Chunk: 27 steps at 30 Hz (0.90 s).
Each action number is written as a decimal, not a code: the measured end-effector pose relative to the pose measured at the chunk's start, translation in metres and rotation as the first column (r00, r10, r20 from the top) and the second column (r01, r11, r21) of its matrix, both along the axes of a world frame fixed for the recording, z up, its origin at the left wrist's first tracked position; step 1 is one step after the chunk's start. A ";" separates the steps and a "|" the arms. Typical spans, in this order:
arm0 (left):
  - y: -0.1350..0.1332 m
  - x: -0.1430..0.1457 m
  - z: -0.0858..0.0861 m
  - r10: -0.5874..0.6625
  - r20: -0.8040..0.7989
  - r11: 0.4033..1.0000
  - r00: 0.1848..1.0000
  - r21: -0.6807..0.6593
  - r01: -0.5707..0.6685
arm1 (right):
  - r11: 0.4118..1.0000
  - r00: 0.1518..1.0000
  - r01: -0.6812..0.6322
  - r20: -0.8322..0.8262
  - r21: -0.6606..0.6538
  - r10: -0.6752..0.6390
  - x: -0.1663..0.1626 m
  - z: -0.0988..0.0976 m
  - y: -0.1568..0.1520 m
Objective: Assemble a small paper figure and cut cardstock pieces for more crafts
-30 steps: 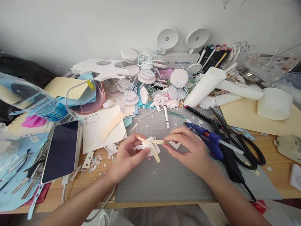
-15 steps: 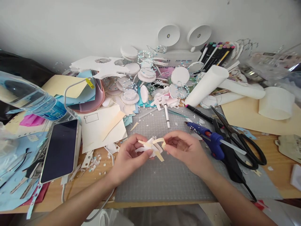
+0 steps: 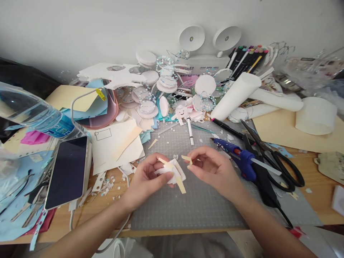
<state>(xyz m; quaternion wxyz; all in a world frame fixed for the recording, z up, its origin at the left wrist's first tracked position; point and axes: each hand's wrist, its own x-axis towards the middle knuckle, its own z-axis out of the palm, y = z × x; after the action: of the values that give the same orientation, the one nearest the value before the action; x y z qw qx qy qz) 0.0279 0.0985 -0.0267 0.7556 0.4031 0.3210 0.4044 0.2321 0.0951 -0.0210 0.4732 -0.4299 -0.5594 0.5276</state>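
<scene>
My left hand (image 3: pixel 153 175) pinches a small white paper piece (image 3: pixel 176 171), with a pale yellow strip (image 3: pixel 181 185) lying across it and sticking out at both ends. Between the thumb and fingertips of my right hand (image 3: pixel 209 168) is a short curled yellow paper strip (image 3: pixel 187 158), apart from the white piece. Both hands are above the grey cutting mat (image 3: pixel 185 211). Part of the white piece is hidden by my left thumb and fingers.
Right of my hands lie a blue glue gun (image 3: pixel 242 157) and black-handled scissors (image 3: pixel 285 165). A white pen (image 3: pixel 190 132) leans by a smiling white cutout (image 3: pixel 182 114). To the left are a phone (image 3: pixel 67 172), a water bottle (image 3: pixel 51 120) and white paper (image 3: pixel 118 143).
My right hand has drawn a yellow strip away from the white piece, so a gap shows between them. The white piece has turned slightly in my left hand.
</scene>
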 end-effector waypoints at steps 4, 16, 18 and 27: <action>0.002 -0.004 0.003 -0.023 -0.011 1.000 1.000 0.008 0.023 | 0.985 0.992 -0.092 0.098 0.149 0.078 0.008 0.002 0.000; 0.001 -0.007 0.004 -0.010 -0.007 0.998 1.000 -0.059 0.009 | 0.803 0.900 -0.287 0.435 0.521 0.039 0.012 0.004 0.003; 0.001 -0.007 0.004 -0.014 -0.001 0.997 1.000 -0.077 0.014 | 0.766 0.877 -0.300 0.480 0.568 -0.013 0.014 0.002 0.003; 0.001 -0.007 0.004 0.021 -0.033 0.997 0.999 -0.071 -0.023 | 0.595 0.730 -0.413 0.642 0.689 -0.237 0.019 -0.002 0.005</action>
<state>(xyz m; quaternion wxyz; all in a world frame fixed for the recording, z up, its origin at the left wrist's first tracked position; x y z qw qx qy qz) 0.0212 0.0993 -0.0223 0.7597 0.3787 0.3519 0.3944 0.2513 0.0998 -0.0227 0.3460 -0.3011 -0.8872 0.0497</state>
